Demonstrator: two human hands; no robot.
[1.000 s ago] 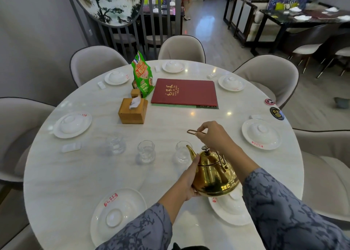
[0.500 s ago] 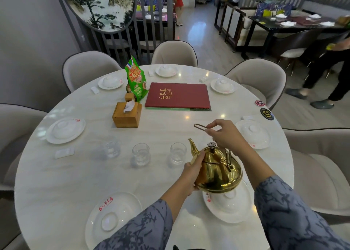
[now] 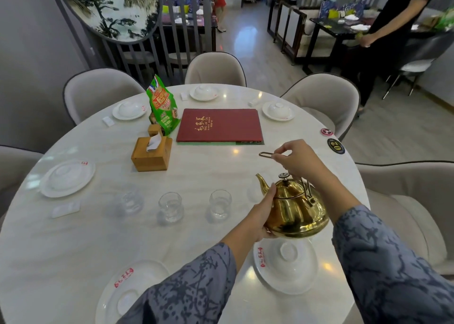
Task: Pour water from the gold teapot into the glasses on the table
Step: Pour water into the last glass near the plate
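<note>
The gold teapot (image 3: 296,209) hangs upright above the round marble table (image 3: 98,237), over a white place setting. My right hand (image 3: 298,160) grips its thin wire handle from above. My left hand (image 3: 261,216) is pressed against the pot's left side, below the spout, which points left. Three small clear glasses stand in a row left of the pot: the nearest glass (image 3: 220,203), the middle glass (image 3: 170,207) and the far-left glass (image 3: 131,200). The spout is right of the nearest glass, not over it.
A red menu (image 3: 219,125), a wooden tissue box (image 3: 151,153) and a green snack bag (image 3: 163,108) sit mid-table. White plates with upturned bowls (image 3: 286,262) ring the edge, with padded chairs around. A person in black (image 3: 383,36) stands at the back right.
The teapot has risen slightly and come more upright, held by both hands throughout. The view has tilted, and a person in black has walked in at the right.
</note>
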